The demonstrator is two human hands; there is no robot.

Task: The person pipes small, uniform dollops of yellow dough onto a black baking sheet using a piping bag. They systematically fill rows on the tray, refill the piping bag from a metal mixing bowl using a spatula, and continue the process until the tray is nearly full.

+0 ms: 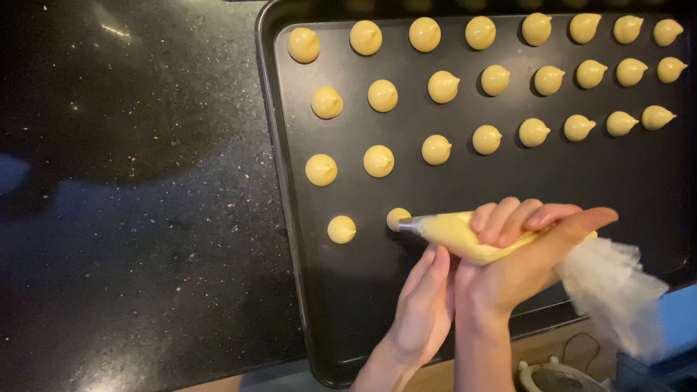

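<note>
Head view, hands (465, 279) gripping piping bag (465, 238)

Support surface: a black speckled counter (145, 218), glossy, with light reflections at 10 o'clock and a bluish one at 9 o'clock. Lying directly on it: one dark baking tray (287, 218), rimmed, filling the frame from 12 through 5 o'clock, its left rim running near the centre line. The counter's near edge shows at 6 o'clock, where the tray's corner reaches it. A pale wooden strip (435, 377) borders that edge.
</note>
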